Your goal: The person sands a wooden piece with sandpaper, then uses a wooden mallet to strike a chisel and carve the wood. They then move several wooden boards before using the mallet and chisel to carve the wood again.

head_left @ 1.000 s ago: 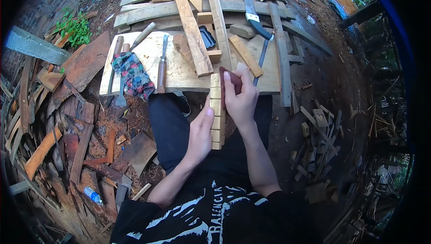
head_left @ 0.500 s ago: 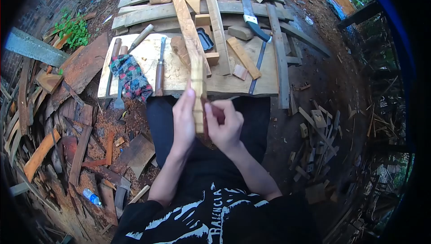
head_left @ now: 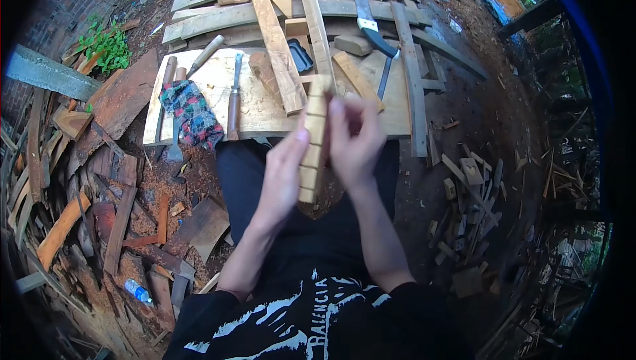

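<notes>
A pale wooden block (head_left: 313,154) with dark crosswise lines along its edge is held upright over my lap. My left hand (head_left: 283,173) is closed around its left side, the thumb lying on the lined edge. On the block's other side, near its upper end, my right hand (head_left: 358,140) is curled and blurred by motion. Whatever its fingers pinch is hidden. Beyond the block, a wooden strip (head_left: 281,61) and a chisel (head_left: 234,105) lie on the workbench (head_left: 199,81).
A handsaw (head_left: 368,25), a dark plastic tray (head_left: 300,55) and several boards lie on the bench. A plaid cloth (head_left: 192,113) covers part of the tools at left. Wood scraps (head_left: 179,227) and a plastic bottle (head_left: 137,291) are on the ground.
The block has moved right and tilted, showing more of its lined edge. My right hand has slid up along its right side. My left hand keeps hold and has shifted right.
</notes>
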